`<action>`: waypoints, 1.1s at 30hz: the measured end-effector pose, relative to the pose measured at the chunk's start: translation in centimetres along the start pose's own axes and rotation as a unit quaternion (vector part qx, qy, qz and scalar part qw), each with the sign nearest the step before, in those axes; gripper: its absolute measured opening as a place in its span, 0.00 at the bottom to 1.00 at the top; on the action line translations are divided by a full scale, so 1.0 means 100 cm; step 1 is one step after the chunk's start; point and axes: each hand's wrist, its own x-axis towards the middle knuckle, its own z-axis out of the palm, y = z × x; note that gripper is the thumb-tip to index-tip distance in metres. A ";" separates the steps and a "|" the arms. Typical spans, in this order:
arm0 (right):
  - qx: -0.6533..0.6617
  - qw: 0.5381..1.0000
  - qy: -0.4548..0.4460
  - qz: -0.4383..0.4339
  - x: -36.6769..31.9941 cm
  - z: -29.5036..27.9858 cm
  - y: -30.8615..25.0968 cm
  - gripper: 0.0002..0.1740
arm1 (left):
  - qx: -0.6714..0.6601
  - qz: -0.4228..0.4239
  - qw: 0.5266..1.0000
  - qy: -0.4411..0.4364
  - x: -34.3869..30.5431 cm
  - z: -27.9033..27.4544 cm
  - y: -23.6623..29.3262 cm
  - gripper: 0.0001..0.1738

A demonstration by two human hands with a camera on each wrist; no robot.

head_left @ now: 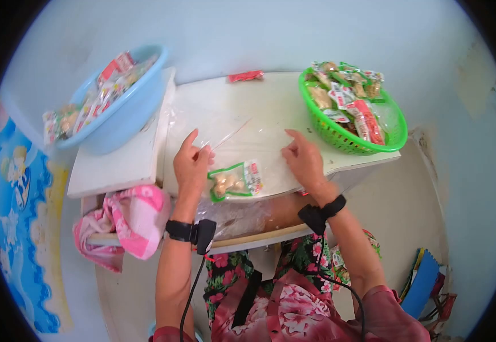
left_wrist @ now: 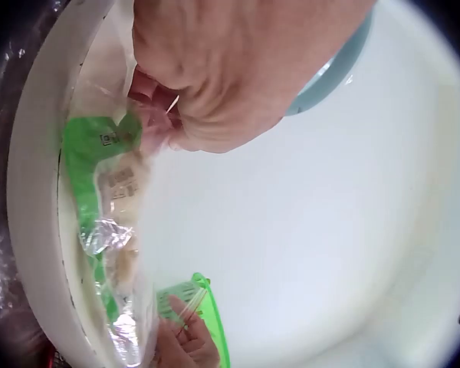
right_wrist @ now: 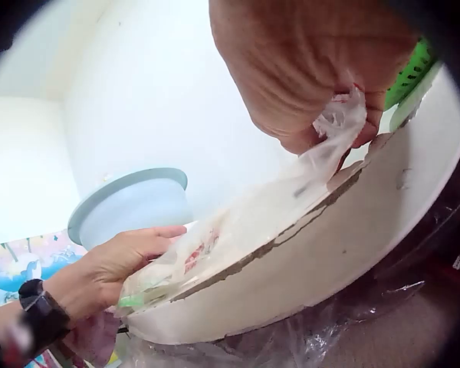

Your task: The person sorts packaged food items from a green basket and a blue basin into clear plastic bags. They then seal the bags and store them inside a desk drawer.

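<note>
A clear plastic bag (right_wrist: 291, 188) stretches between the two hands over the white table's front edge. My right hand (head_left: 306, 164) pinches one end of it, the film bunched at the fingers in the right wrist view. At the other end my left hand (head_left: 191, 170) pinches the film between thumb and curled fingers, its index finger pointing forward. Beside the left hand lies a green-edged snack packet (head_left: 229, 183) with pale round pieces inside and a white, red-printed end. In the left wrist view, clear film overlaps this packet (left_wrist: 123, 192).
A light blue basin (head_left: 124, 114) of packets stands at left, a green basket (head_left: 345, 139) of packets at right. A red packet (head_left: 246, 76) lies by the wall. Pink cloth (head_left: 139, 219) hangs at left; plastic film (head_left: 239, 219) fills the open drawer below the tabletop.
</note>
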 end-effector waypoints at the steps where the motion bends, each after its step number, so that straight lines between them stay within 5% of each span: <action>1: -0.020 1.000 0.011 -0.007 -0.002 0.007 0.006 0.26 | 0.016 0.018 1.000 0.001 0.001 0.001 -0.006 0.34; 4: -0.092 0.996 0.016 -0.003 -0.005 0.001 -0.005 0.28 | 0.065 0.047 0.997 -0.015 0.011 0.002 -0.033 0.33; 7: -0.179 0.969 0.086 -0.146 -0.016 -0.021 -0.028 0.29 | 0.122 0.041 0.992 -0.016 0.003 -0.004 -0.027 0.33; 13: -0.156 0.958 0.118 -0.208 -0.027 -0.096 -0.057 0.19 | 0.072 0.046 0.994 0.067 -0.036 -0.005 -0.006 0.31; 20: -0.176 0.965 0.126 -0.151 0.034 -0.174 -0.022 0.07 | 0.086 0.089 0.988 0.097 -0.049 0.002 -0.003 0.25; 24: -0.230 0.970 0.041 -0.062 0.076 -0.197 0.002 0.06 | 0.067 0.115 0.985 0.112 -0.049 0.002 -0.008 0.21; 33: -0.505 0.863 -0.009 -0.035 0.160 -0.205 0.032 0.16 | 0.029 0.106 0.989 0.099 -0.053 -0.001 -0.003 0.20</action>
